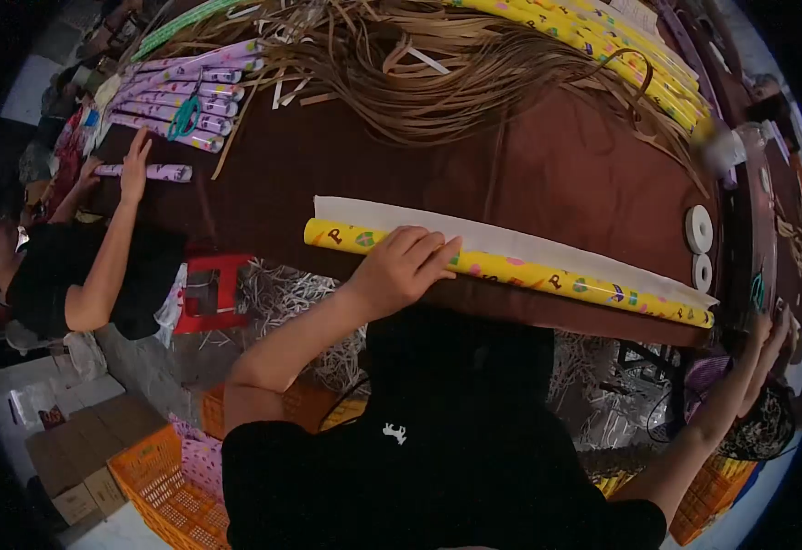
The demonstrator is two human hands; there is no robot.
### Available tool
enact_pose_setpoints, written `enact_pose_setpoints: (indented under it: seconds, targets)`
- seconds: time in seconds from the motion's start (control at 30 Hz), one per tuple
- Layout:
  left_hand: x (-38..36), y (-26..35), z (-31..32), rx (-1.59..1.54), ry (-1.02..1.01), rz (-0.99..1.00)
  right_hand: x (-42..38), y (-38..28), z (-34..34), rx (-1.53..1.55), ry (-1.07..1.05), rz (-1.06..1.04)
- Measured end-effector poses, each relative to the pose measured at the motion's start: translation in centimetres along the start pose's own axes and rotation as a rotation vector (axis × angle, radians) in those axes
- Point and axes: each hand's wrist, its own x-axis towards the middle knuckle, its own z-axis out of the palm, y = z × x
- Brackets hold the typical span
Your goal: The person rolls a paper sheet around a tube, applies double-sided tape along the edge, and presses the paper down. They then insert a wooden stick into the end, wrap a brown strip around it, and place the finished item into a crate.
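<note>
A roll of yellow wrapping paper (548,276) with colourful printed figures lies along the table's near edge. Its loose sheet edge stands up behind it, showing the pale underside. My left hand (407,263) lies over the roll left of its middle, fingers curled round it. Out at the far right, my right hand (769,332) reaches to the table's side with fingers extended and apart. Just beyond its fingertips are scissors with teal handles (757,290). Two white tape rolls (698,229) lie near the roll's right end.
Brown strips (447,82) spread over the back of the brown table (593,174). Yellow rolls (603,46) lie back right. Purple rolls (181,101) with teal scissors (185,117) lie left, near another person's hand (135,165). A red stool (213,293) and orange crate (167,486) stand below.
</note>
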Motion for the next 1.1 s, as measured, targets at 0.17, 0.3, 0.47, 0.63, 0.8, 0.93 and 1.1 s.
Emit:
enact_pose_setpoints:
  seconds: [0.17,0.3,0.47,0.63,0.8,0.93,1.1]
  targets:
    - [0.2,0.1,-0.3,0.021,0.020,0.011,4.0,-26.1,-1.0,0.152,0.123,0.412]
    - [0.1,0.2,-0.3,0.009,0.022,-0.009,6.2,-3.7,-4.4,-0.162,0.001,0.412]
    - [0.3,0.3,-0.5,-0.005,0.007,-0.030,13.5,17.8,-5.3,-0.623,-0.228,0.450]
    - [0.5,0.3,-0.7,0.003,-0.011,-0.019,21.3,36.2,-6.5,-0.926,-0.457,0.475]
    - [0.5,0.3,-0.6,-0.005,-0.048,-0.035,18.7,20.7,-2.8,-1.096,0.479,0.069]
    - [0.4,0.1,-0.5,-0.021,-0.043,-0.027,15.5,-2.4,6.0,0.229,-0.072,0.023]
    - [1.2,0.3,-1.3,-0.053,-0.068,-0.028,14.0,-19.4,14.5,0.248,-0.224,-0.554]
